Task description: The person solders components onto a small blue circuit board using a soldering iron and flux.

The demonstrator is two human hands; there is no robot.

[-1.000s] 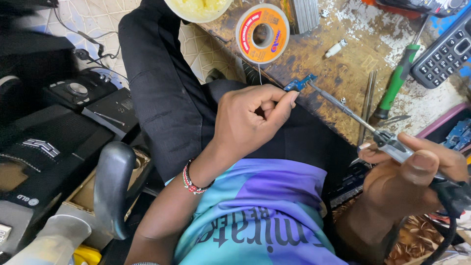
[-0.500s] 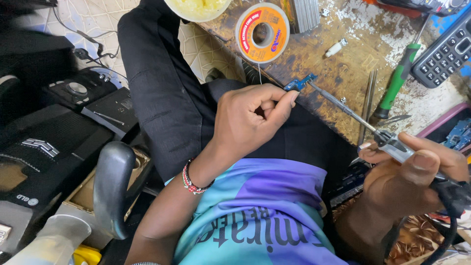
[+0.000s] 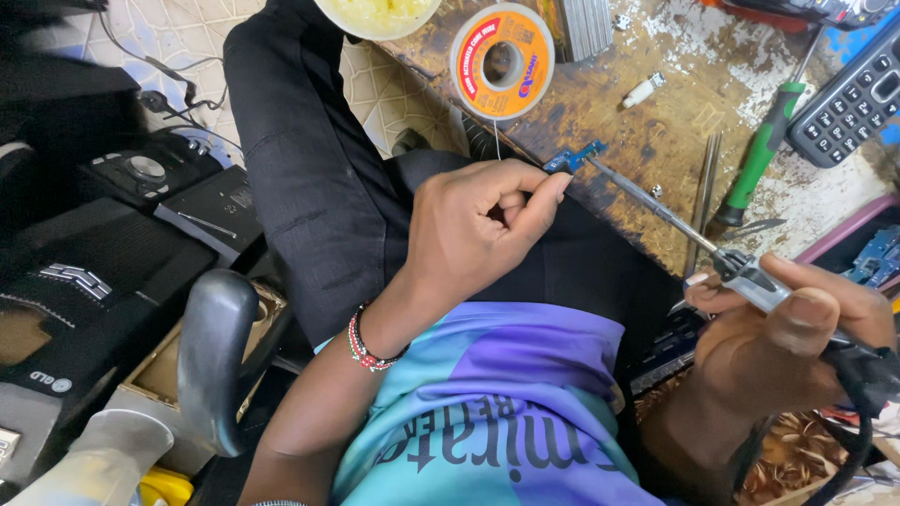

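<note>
Your right grip [image 3: 797, 328] is closed on the iron [image 3: 656, 201]; its long tip points up-left to the blue board [image 3: 574, 159], pinched in your left grip [image 3: 478, 234].

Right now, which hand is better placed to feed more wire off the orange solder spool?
Left hand: it sits just below the orange solder spool, by its thin wire. Right hand is full, gripping the grey-handled soldering iron.
</note>
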